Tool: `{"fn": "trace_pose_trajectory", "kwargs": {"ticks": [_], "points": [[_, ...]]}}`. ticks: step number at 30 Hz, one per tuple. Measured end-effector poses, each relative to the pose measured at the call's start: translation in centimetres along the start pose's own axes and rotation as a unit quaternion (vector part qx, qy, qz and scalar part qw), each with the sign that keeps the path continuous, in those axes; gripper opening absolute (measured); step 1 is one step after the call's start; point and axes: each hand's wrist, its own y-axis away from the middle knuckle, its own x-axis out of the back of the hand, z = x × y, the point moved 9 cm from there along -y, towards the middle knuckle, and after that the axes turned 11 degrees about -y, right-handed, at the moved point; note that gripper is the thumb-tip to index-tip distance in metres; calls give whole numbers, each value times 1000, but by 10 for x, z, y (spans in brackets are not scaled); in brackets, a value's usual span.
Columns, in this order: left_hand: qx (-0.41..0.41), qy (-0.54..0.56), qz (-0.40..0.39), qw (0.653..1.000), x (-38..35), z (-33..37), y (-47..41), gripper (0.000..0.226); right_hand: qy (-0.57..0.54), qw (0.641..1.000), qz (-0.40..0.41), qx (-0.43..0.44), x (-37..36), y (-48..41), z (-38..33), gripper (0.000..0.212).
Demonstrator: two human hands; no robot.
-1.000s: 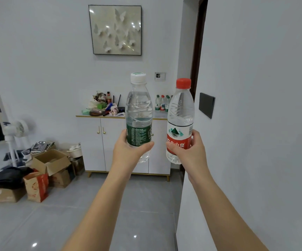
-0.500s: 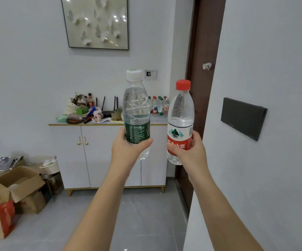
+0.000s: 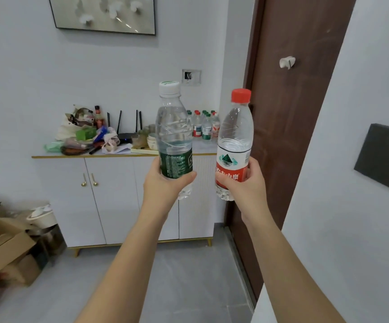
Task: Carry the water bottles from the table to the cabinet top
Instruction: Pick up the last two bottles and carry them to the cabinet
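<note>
Gripping the clear plastic water bottle with the dark green label and white cap (image 3: pixel 174 136), the left hand (image 3: pixel 165 185) wraps fingers and thumb round the label band. The right hand (image 3: pixel 244 187) does the same on the clear plastic water bottle with the red label and red cap (image 3: pixel 234 141). Both bottles are upright in the air, side by side but apart, in front of the white cabinet with the gold-edged top (image 3: pixel 119 155) and not yet over it. Each looks roughly half full, so they should be fairly light, with water that will slosh if swung. The thin ribbed walls will likely dent under a hard squeeze, and the bare plastic above looks smooth and possibly slippery. The label band low on the body, where the hands already sit, seems the best hold: firmer, less slick and close to the weight. Both caps appear to be on, so spilling is a small worry, and a drop would probably bounce rather than break. A cluster of small capped bottles (image 3: pixel 203 127) stands at the right end of the top, beside household clutter.
</note>
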Motion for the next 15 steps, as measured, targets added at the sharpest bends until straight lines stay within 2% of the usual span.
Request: {"fn": "trace_pose_trajectory", "kwargs": {"ticks": [15], "points": [[-15, -14, 25, 999, -94, -61, -226, 56, -22, 1000, 5, -10, -27, -250, 109, 64]]}}
